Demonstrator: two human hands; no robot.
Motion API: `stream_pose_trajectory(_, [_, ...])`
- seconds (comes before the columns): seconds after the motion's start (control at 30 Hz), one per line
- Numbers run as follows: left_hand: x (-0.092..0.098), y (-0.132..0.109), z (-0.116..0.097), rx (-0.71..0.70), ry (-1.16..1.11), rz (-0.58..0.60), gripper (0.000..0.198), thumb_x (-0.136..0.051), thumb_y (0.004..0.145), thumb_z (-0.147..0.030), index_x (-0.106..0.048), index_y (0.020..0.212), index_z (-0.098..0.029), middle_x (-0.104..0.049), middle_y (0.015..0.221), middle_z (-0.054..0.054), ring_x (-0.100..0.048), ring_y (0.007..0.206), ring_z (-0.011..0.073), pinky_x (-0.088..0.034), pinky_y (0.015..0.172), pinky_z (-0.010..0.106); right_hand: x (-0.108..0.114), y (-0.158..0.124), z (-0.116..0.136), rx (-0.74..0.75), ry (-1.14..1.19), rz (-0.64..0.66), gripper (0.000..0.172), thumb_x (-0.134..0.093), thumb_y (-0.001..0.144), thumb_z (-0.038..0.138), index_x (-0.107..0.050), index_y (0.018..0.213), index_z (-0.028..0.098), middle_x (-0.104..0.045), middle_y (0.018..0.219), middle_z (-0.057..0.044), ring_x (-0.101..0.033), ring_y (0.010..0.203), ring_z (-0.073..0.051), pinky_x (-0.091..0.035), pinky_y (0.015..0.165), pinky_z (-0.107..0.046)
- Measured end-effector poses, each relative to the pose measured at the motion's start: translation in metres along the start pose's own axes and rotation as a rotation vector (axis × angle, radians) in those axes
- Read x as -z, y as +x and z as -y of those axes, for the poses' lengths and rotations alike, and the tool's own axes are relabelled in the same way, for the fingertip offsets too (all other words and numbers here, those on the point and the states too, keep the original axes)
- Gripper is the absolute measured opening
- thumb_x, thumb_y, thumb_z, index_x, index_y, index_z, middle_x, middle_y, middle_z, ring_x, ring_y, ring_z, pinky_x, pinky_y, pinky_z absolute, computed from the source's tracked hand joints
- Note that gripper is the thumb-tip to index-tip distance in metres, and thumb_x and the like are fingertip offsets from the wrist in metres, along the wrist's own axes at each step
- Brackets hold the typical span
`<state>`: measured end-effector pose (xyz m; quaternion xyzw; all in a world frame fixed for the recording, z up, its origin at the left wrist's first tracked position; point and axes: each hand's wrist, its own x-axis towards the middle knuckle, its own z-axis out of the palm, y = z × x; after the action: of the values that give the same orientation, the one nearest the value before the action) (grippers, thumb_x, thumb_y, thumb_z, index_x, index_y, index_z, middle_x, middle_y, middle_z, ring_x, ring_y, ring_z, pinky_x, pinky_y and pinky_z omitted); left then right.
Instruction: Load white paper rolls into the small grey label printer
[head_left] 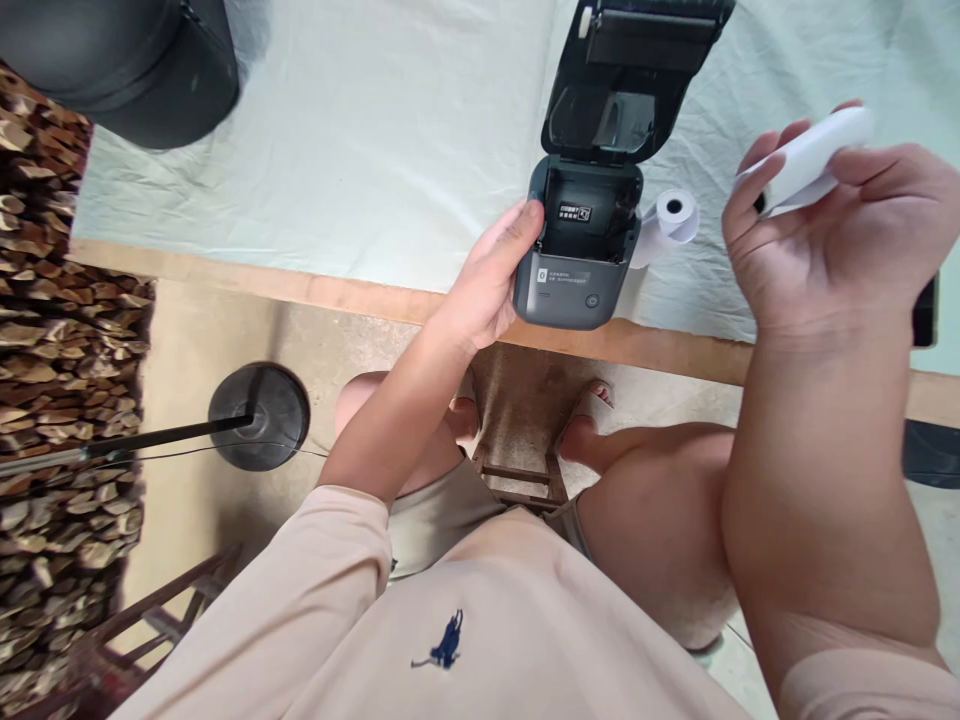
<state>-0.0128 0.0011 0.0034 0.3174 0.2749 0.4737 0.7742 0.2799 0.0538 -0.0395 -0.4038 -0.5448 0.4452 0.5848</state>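
Note:
A dark grey portable label printer [562, 295] is tilted up over the table's front edge, its lid [600, 120] swung open and its paper bay showing bare inside. My left hand [495, 270] grips the printer's left side, thumb on the rim. Off to the right, my right hand [832, 220] is closed around a white paper roll [817, 160], whose dark core end shows near the fingers. Behind the printer's right side a second white paper roll [664, 230] rests on the cloth, partly hidden by the printer.
A pale green cloth [390, 130] covers the wooden-edged table. At the back left stands a black bin-like container [127, 70]. Part of a dark flat device [926, 315] shows beside my right wrist. Below are a round black stand base [259, 415] and stacked firewood [67, 420].

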Motion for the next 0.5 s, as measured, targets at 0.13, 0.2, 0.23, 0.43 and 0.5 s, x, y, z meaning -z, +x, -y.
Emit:
stream_pose_trajectory(0.13, [-0.001,0.000,0.000,0.007,0.031,-0.035,0.033,-0.041,0.093,-0.039,-0.060,0.103,-0.014,-0.068,0.104,0.000,-0.053,0.131,0.0208,-0.054,0.104,0.033,-0.047,-0.013,0.040,-0.037,0.204,-0.032,0.051,-0.049,0.073,0.014,-0.044,0.117,0.038,-0.051,0.112,0.007,-0.059,0.111,-0.008,-0.053,0.095,-0.036])
stream_pose_trajectory(0.2, [-0.003,0.000,0.000,0.013,0.043,-0.062,0.032,-0.038,0.095,-0.036,-0.060,0.102,-0.014,-0.068,0.104,-0.001,-0.050,0.134,0.0198,-0.053,0.104,0.033,-0.081,-0.021,0.061,0.159,0.054,-0.101,0.037,-0.058,0.077,0.017,-0.048,0.108,0.034,-0.051,0.117,0.007,-0.057,0.115,-0.011,-0.056,0.085,-0.033])
stream_pose_trajectory(0.23, [-0.004,0.000,-0.001,0.013,0.050,-0.074,0.031,-0.037,0.095,-0.034,-0.060,0.102,-0.014,-0.067,0.104,-0.002,-0.049,0.135,0.0194,-0.053,0.104,0.033,-0.097,-0.025,0.069,0.331,-0.081,-0.108,0.039,-0.061,0.075,0.018,-0.049,0.110,0.031,-0.055,0.112,0.005,-0.058,0.113,-0.011,-0.055,0.080,-0.027])
stream_pose_trajectory(0.43, [-0.006,0.000,-0.003,0.008,0.132,-0.062,0.025,-0.040,0.094,-0.031,-0.058,0.098,-0.015,-0.067,0.103,-0.001,-0.046,0.137,0.0186,-0.051,0.107,0.031,-0.140,-0.036,0.081,0.385,-0.879,0.109,0.029,-0.061,0.074,0.022,-0.050,0.101,0.022,-0.064,0.105,0.003,-0.065,0.096,-0.011,-0.052,0.076,-0.026])
stream_pose_trajectory(0.5, [-0.005,0.000,-0.004,0.009,0.157,-0.042,0.023,-0.039,0.094,-0.030,-0.057,0.100,-0.016,-0.067,0.101,-0.002,-0.048,0.136,0.0183,-0.051,0.108,0.031,-0.139,-0.035,0.077,0.315,-0.960,0.094,0.023,-0.061,0.073,0.022,-0.052,0.094,0.022,-0.066,0.104,0.004,-0.066,0.089,-0.013,-0.050,0.074,-0.029])
